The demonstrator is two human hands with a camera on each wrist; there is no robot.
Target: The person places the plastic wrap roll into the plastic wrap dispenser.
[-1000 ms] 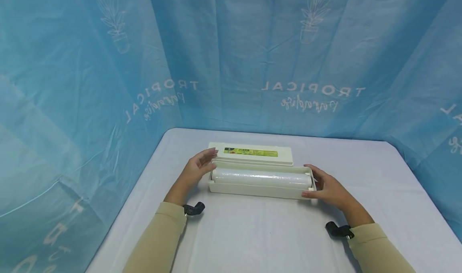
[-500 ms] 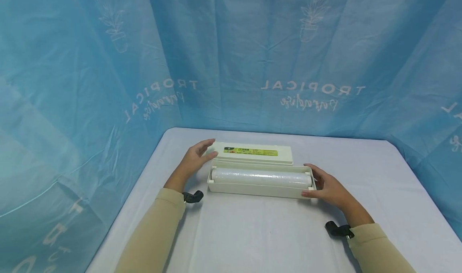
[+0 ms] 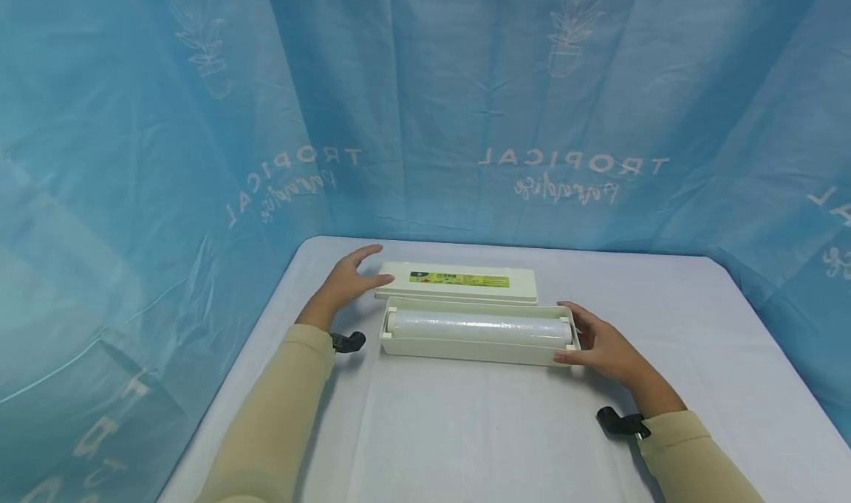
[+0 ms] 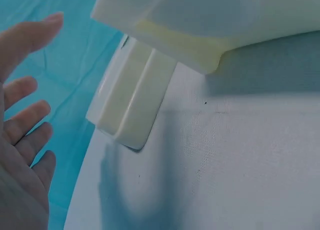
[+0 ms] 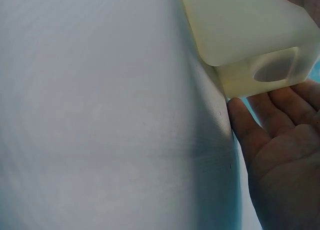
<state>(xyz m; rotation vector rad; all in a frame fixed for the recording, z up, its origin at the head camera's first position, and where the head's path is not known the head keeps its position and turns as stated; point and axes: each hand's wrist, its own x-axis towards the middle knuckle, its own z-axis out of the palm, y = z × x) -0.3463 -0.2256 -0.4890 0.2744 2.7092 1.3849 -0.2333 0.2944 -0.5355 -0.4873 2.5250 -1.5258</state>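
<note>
A cream plastic tray (image 3: 465,349) lies across the white table and holds a roll of clear film (image 3: 479,327). Its flat lid (image 3: 525,287), with a yellow-green label, lies just behind it. My left hand (image 3: 346,281) hovers open at the lid's left end, fingers spread and straight. In the left wrist view the left hand (image 4: 25,140) stands apart from the lid's end (image 4: 130,105). My right hand (image 3: 598,340) rests against the tray's right end. In the right wrist view its thumb (image 5: 245,125) touches the tray's lower corner (image 5: 250,45), palm open.
The white table (image 3: 465,429) is closed in on three sides by a blue curtain (image 3: 425,104) printed with "TROPICAL". A small black camera mount sits on each wrist. The table's left edge runs close to my left forearm.
My left hand has let go of the lid's left end and drawn back to the left. The lid now lies flat behind the tray. The right hand has stayed put.
</note>
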